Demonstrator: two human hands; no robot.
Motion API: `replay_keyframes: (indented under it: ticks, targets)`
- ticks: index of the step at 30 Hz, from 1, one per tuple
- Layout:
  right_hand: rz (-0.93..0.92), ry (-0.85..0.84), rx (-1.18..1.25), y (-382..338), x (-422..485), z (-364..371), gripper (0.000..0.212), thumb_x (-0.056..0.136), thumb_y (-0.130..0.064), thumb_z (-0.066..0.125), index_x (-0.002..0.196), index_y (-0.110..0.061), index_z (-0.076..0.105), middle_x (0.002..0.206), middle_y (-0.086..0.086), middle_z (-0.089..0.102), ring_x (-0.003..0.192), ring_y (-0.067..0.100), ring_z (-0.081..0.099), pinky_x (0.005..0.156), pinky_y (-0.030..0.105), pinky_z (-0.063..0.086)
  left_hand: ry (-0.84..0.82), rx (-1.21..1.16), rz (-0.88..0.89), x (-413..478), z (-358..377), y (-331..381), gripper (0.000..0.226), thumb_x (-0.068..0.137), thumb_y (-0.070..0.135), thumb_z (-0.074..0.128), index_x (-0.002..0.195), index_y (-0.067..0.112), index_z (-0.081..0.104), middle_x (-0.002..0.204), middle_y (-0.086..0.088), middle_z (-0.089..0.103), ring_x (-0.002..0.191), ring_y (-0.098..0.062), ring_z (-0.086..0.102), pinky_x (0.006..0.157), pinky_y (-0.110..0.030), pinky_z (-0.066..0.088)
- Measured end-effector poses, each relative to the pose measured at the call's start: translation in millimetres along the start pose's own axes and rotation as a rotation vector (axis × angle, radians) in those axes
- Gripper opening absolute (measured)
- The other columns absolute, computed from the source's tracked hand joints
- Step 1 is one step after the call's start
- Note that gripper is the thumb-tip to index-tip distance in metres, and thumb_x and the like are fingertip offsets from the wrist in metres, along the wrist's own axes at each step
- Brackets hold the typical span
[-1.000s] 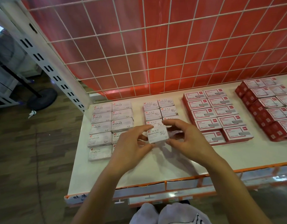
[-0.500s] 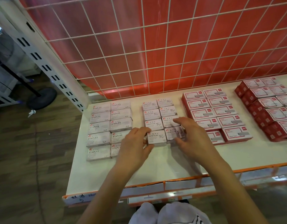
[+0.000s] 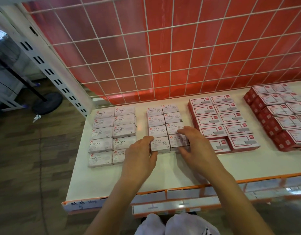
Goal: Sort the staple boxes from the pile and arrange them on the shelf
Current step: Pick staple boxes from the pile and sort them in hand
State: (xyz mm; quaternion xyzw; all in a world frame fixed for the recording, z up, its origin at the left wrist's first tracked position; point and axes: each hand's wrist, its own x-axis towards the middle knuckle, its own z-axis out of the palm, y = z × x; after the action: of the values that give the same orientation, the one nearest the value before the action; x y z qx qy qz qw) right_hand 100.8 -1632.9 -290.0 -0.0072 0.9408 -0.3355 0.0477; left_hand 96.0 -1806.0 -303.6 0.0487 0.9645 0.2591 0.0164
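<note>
On the white shelf (image 3: pixel 163 173) lie sorted groups of small boxes. White STAPLES boxes (image 3: pixel 102 133) form two columns at the left. White PAPER CLIPS boxes (image 3: pixel 156 120) form two columns in the middle. My left hand (image 3: pixel 139 160) pinches the left end of the front-left paper clips box (image 3: pixel 160 144) between thumb and index finger. My right hand (image 3: pixel 195 146) curls over the front-right paper clips box (image 3: pixel 176 140), fingers at its back and thumb at its front. Both boxes rest on the shelf.
Red-and-white boxes (image 3: pixel 221 119) sit in two columns right of my right hand, and a taller red stack (image 3: pixel 282 116) stands at the far right. A white wire grid (image 3: pixel 163 48) backs the shelf. A slotted upright (image 3: pixel 49 70) and a fan base (image 3: pixel 48 102) stand at the left.
A second ago both hands held one paper clips box above the shelf. It now lies in the front row, and my hands have settled on the two front boxes.
</note>
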Motion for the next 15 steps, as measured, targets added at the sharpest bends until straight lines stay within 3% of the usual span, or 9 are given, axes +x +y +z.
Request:
replay_keyframes:
  ticks: [8,12,15]
  targets:
    - [-0.055,-0.063,-0.023,9,-2,-1,0.051,0.089,-0.014,0.059,0.138,-0.021,0.044,0.152,-0.005,0.026,0.134,0.015,0.034,0.11,0.021,0.023,0.045,0.04,-0.035,-3,2,11,0.035,0.089,0.023,0.061,0.124,0.02,0.056,0.105,-0.002,0.07,0.094,-0.021,0.066,0.085,-0.038,0.05]
    - [-0.097,-0.107,0.023,11,-2,-1,0.062,0.089,-0.011,0.055,0.145,-0.02,0.032,0.157,0.0,0.018,0.14,0.019,0.027,0.113,0.025,0.019,0.052,0.053,-0.074,-6,4,15,0.039,0.088,0.021,0.062,0.126,0.022,0.053,0.107,-0.002,0.07,0.095,-0.024,0.066,0.084,-0.04,0.05]
    - [-0.132,-0.124,0.037,15,-3,-3,0.069,0.09,-0.013,0.054,0.149,-0.022,0.019,0.159,0.0,0.008,0.144,0.018,0.016,0.111,0.02,0.01,0.068,0.037,-0.117,-10,8,21,0.046,0.086,0.02,0.061,0.13,0.024,0.048,0.109,-0.001,0.069,0.097,-0.024,0.064,0.085,-0.041,0.051]
